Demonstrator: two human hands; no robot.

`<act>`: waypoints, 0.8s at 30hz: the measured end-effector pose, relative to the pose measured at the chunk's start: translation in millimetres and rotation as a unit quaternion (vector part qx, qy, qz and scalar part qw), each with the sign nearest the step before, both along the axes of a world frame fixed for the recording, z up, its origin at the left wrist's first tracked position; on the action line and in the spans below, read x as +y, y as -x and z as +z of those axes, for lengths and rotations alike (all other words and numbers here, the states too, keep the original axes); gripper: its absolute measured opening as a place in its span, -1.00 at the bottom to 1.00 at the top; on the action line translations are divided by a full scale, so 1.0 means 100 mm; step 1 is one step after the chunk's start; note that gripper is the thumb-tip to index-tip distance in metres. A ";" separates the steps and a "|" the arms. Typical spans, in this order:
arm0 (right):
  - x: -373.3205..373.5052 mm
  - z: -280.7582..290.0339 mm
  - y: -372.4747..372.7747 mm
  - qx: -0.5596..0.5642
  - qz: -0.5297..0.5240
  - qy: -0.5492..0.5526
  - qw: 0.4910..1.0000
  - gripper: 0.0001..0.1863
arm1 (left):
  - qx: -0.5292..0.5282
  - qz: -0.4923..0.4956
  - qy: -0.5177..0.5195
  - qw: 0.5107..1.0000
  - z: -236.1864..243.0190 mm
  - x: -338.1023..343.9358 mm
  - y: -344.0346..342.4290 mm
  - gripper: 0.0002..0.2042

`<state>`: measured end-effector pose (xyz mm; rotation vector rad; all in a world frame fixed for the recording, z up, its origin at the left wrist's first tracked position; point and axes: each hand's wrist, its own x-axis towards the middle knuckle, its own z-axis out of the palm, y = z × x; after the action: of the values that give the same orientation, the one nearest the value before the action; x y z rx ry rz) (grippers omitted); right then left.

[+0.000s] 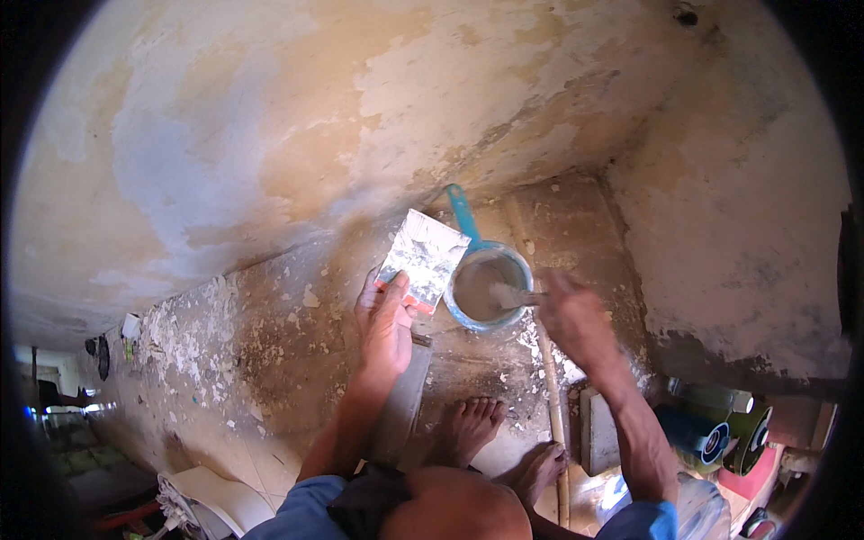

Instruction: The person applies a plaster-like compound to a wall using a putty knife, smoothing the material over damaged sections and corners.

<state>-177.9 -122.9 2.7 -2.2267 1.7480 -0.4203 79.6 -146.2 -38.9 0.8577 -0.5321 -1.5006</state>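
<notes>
My left hand [387, 328] is closed on a flat rectangular plate [427, 252], smeared with white and edged in orange-red, like a putty spreader. Just right of it, a blue plastic dipper [526, 270] with a long handle stands on the floor, holding a greyish wet paste [477, 286]. A putty knife [533, 299] reaches over the dipper's right rim, its whitish blade in the paste. The grip end of that knife is in my right hand [576, 319], which motion blurs.
Stained, peeling walls [270, 135] meet in a corner ahead. White flakes litter the floor [297, 360]. A long pole [551, 396] lies right of my bare feet [477, 423]. Bottles and containers [702, 432] crowd the lower right, and a white sheet-like thing [220, 499] lies lower left.
</notes>
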 end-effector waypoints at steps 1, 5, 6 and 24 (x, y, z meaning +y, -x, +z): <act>0.05 0.01 0.19 -0.019 0.010 0.069 0.997 -0.65 | -0.002 0.010 0.005 1.000 0.05 -0.03 0.04 -0.76; 0.53 0.28 0.52 -0.545 -0.246 -0.180 0.781 -0.59 | -0.030 -0.005 0.019 0.999 -0.04 -0.08 0.07 -0.77; 0.61 0.29 0.45 -0.587 -0.232 -0.182 0.755 -0.60 | -0.025 -0.002 0.009 1.000 -0.03 -0.08 0.10 -0.77; 0.92 -0.06 0.07 -0.429 -0.240 -0.134 0.860 -0.52 | -0.174 -0.082 0.082 0.978 0.23 0.05 0.24 -0.71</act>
<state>-184.6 -31.1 -3.0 -1.0798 1.6468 -1.0090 55.2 -141.4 -15.9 0.9691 -0.9917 -1.4357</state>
